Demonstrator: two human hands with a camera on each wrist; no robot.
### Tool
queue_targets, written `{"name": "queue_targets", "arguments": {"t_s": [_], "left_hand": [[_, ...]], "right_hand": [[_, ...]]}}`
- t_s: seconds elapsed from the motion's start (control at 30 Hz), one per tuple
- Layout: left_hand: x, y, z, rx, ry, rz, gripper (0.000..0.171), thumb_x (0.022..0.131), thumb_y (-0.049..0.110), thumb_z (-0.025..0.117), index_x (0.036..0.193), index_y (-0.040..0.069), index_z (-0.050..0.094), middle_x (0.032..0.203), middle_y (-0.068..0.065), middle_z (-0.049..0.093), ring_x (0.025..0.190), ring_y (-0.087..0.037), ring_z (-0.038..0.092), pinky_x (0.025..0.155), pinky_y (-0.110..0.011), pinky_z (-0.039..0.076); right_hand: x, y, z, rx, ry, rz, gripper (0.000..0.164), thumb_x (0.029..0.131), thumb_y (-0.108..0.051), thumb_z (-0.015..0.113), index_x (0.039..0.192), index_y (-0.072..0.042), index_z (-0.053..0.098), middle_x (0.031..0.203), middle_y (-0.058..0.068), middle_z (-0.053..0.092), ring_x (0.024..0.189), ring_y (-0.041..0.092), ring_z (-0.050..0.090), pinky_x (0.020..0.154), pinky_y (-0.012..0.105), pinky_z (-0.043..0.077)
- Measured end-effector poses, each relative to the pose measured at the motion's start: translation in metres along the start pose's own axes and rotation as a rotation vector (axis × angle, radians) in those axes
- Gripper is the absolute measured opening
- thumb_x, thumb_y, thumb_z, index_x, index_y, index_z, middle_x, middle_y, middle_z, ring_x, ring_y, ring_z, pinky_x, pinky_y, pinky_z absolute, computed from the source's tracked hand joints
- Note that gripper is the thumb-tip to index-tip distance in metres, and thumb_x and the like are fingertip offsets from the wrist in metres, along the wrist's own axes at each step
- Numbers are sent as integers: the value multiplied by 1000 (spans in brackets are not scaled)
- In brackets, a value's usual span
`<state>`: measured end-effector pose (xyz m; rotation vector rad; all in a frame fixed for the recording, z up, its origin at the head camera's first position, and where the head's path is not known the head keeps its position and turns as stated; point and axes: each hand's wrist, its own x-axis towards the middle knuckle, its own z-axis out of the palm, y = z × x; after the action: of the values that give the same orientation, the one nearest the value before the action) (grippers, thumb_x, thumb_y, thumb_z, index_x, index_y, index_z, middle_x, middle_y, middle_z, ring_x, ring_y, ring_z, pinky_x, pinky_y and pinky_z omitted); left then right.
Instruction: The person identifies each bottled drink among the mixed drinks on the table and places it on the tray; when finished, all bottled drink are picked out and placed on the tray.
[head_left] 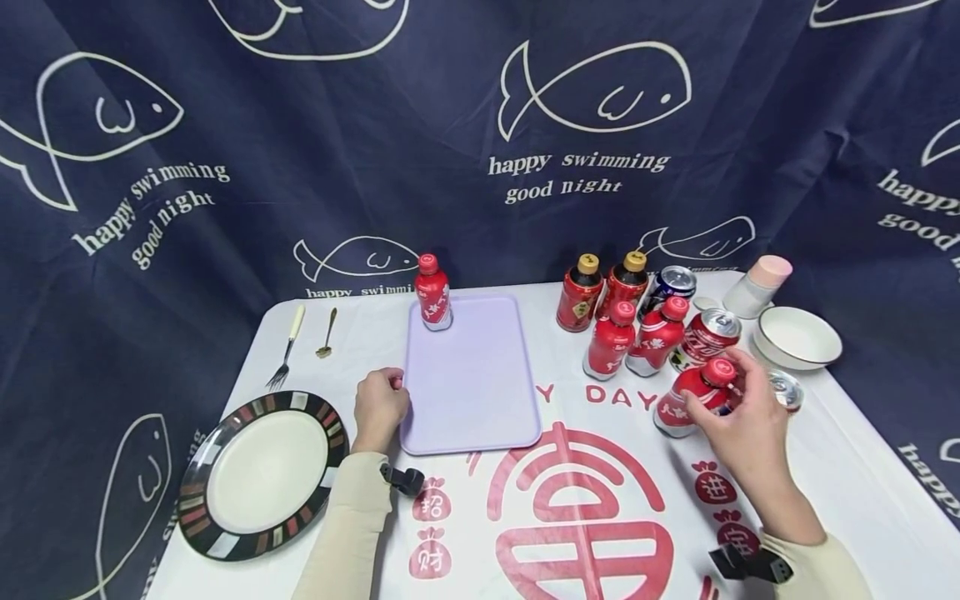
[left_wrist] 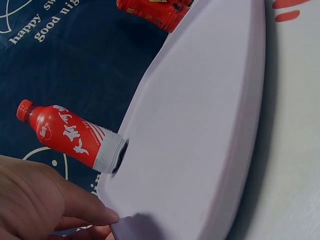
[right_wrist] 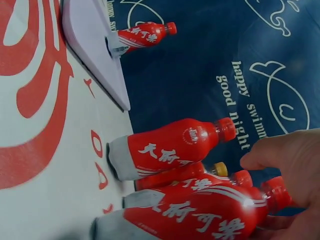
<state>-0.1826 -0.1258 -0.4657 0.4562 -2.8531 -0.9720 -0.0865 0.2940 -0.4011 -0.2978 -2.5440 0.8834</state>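
My left hand (head_left: 381,406) grips the left edge of a pale purple tray (head_left: 472,375), its thumb over the rim in the left wrist view. A red-capped cola bottle (head_left: 433,293) stands upright at the tray's far left corner. At the right, my right hand (head_left: 750,417) is spread around the upper part of another red cola bottle (head_left: 686,400), which stands on the table. In the right wrist view, a gap shows between the thumb (right_wrist: 257,155) and that bottle's cap, while the other fingers are partly hidden behind the bottle.
Beyond my right hand stand two more red cola bottles (head_left: 610,342), gold-capped bottles (head_left: 580,293), several cans (head_left: 712,329), a pink-topped cup (head_left: 759,287) and a white bowl (head_left: 797,337). To the left lie a striped-rim plate (head_left: 195,508), a fork (head_left: 287,350) and a small spoon (head_left: 327,333).
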Motion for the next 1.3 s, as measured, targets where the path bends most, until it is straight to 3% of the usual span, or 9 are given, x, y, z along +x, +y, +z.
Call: {"name": "queue_targets", "arguments": {"t_s": [0.1,0.2,0.27,0.43,0.6,0.73,0.83,1.03,1.3], "left_hand": [[0,0,0,0,-3,-2,31,71,2,58,99,8,69,76,-2,61,76,-24,55,66,-38,44],[0,-1,0,-2,-6,1,30,71,3,58,99,8,69,76,-2,61,77,-24,55,68,-38,44],[0,-1,0,-6,-10,-4,30,71,3,59,100,8,69,76,-2,61,77,-24,55,68,-38,44],[1,1,0,-13,-21,-18,32,72,4,59,102,8,68,75,-1,60,75,-23,55,68,-36,43],[2,3,-1,-14,-20,-17,30,72,4,59,101,8,68,74,-1,59,73,-22,54,65,-35,42],[3,3,-1,-14,-24,-23,30,72,3,60,101,8,67,73,0,58,72,-21,54,64,-35,42],[2,2,-1,-16,-23,-26,31,72,3,60,101,8,67,74,0,58,72,-21,53,65,-35,42],[2,1,0,-7,-29,-35,32,72,4,60,103,7,67,74,-1,58,72,-21,53,66,-34,42],[2,-1,-2,0,-46,-40,33,73,4,59,105,8,66,75,-1,58,74,-22,54,66,-35,42]], "right_hand": [[-1,4,2,-20,-27,33,80,74,-16,73,139,-7,28,122,25,50,105,37,51,81,39,47],[-2,10,6,-27,-25,41,77,74,-17,73,138,-6,30,120,25,51,100,36,53,73,19,43],[-2,14,9,-29,-22,34,77,75,-17,73,137,-5,30,119,25,51,100,36,53,73,19,44],[-2,19,15,24,-12,36,81,74,-13,73,138,-6,26,124,24,47,109,40,49,85,54,42],[-1,21,16,40,-13,39,83,73,-12,74,139,-8,25,127,24,44,112,41,47,86,56,41],[-1,23,17,43,6,31,81,72,-12,76,138,-10,30,125,19,48,109,33,49,87,23,44],[0,25,18,43,20,30,79,71,-13,77,137,-12,33,123,16,51,107,29,51,79,3,33],[-1,18,17,51,7,58,79,71,-18,77,136,-13,34,123,15,54,106,28,53,84,19,45],[-4,-25,10,156,48,-32,78,65,-14,82,132,-12,42,116,15,57,99,25,55,67,1,37]]}}
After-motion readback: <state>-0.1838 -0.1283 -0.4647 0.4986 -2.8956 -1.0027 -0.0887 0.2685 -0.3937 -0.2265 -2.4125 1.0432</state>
